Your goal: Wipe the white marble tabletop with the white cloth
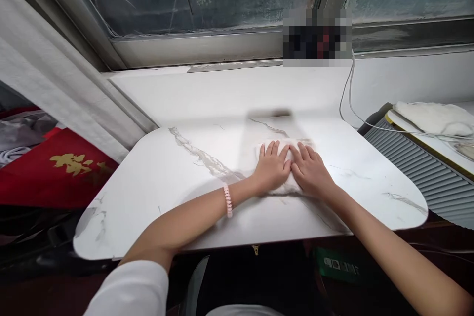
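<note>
A white cloth (287, 186) lies on the white marble-patterned table (148, 182), right of its middle. My left hand (272, 168) rests flat on the cloth's left part with its fingers spread, and a pink coil band circles that wrist. Beside it, my right hand (310, 169) presses on the right part of the cloth, fingers also apart. The two thumbs meet or nearly meet at the middle. Both palms cover much of the cloth.
A window frame (200, 52) runs behind the table, with a pale curtain (62, 59) at left. A red bag (55, 173) stands beyond the left edge. On the right are a white cable (350, 89), a ribbed grey unit (418, 173) and a folded white cloth (437, 117).
</note>
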`<control>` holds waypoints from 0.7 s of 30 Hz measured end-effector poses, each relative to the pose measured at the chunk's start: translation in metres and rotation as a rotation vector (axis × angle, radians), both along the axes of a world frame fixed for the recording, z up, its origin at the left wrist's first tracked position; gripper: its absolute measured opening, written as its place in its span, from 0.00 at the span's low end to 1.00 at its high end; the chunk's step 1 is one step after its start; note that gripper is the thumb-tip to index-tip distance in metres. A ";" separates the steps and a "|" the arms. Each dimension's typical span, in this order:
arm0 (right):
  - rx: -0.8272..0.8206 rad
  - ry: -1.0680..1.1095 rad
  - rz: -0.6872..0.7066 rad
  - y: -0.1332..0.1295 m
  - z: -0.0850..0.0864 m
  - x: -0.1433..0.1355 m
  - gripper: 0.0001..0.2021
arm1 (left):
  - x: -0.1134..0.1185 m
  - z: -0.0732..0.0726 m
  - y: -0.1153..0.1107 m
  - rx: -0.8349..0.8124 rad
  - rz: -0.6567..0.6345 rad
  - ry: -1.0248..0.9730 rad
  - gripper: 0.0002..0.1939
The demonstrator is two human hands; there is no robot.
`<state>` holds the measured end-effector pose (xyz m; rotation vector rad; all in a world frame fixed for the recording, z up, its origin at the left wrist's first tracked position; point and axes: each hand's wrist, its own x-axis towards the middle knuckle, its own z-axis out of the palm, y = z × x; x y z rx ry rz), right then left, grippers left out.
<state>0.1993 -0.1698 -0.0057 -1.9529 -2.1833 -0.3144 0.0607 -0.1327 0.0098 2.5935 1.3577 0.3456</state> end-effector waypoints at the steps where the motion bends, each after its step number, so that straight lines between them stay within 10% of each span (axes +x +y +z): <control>1: -0.006 -0.002 0.013 -0.014 0.001 -0.005 0.27 | -0.008 0.001 -0.014 -0.004 -0.004 0.004 0.26; 11: -0.051 0.084 0.113 -0.084 0.014 -0.046 0.29 | -0.076 0.012 -0.084 -0.104 -0.052 0.012 0.26; 21: -0.313 0.223 -0.022 0.013 0.020 -0.076 0.28 | -0.076 0.002 0.000 -0.115 0.120 -0.070 0.24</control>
